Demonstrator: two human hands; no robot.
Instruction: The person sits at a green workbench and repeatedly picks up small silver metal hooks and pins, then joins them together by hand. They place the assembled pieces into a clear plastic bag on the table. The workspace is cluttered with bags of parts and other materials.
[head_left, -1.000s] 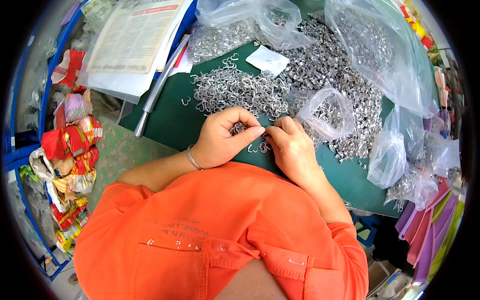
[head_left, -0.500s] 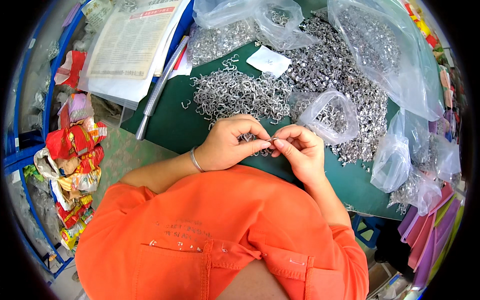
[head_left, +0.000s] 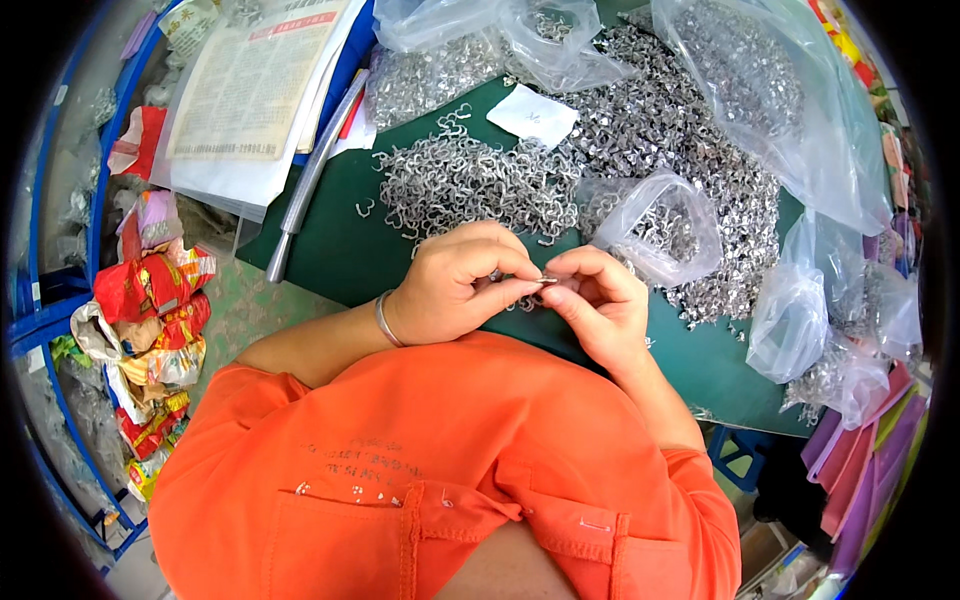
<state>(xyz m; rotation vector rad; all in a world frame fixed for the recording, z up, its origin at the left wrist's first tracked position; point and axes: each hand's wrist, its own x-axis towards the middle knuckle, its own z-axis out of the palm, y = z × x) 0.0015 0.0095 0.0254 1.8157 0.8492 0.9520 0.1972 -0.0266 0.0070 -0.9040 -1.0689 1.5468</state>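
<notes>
- Table (head_left: 345,225): dark green, extends beyond the wearer's torso and under the metal goods.
- Orange shirt (head_left: 400,425): fills the lower middle, just below the table's near edge.
- Heap of metal bits (head_left: 745,225): silvery, spreads broadly over the table's right half.
- Large clear bag (head_left: 835,170): lies at upper right, over part of the heap.
- Papers (head_left: 245,95): stacked at upper left, printed sheet on top.
- Pile of metal hooks (head_left: 480,185): pale grey, curved, just beyond the left hand.
- Left hand (head_left: 460,280): pinches with thumb and forefinger, tips clamped on small metal piece (head_left: 548,280).
- Right hand (head_left: 605,300): meets left hand almost tip to tip; thumb and forefinger clamped on same piece.
- Clear bag (head_left: 700,255): rolled wide at the mouth, shows hooks inside; just beyond the right hand.
- Clear tube (head_left: 312,175): slender, metal-tipped, slants beside the papers.
- White slip (head_left: 530,115): flat between the pile and the heap.
- Metal band (head_left: 384,320): circles the left wrist.
- Small metal piece: thin, between the two hands' fingertips, above the table's near side; mostly covered, exact shape impossible to tell.
</notes>
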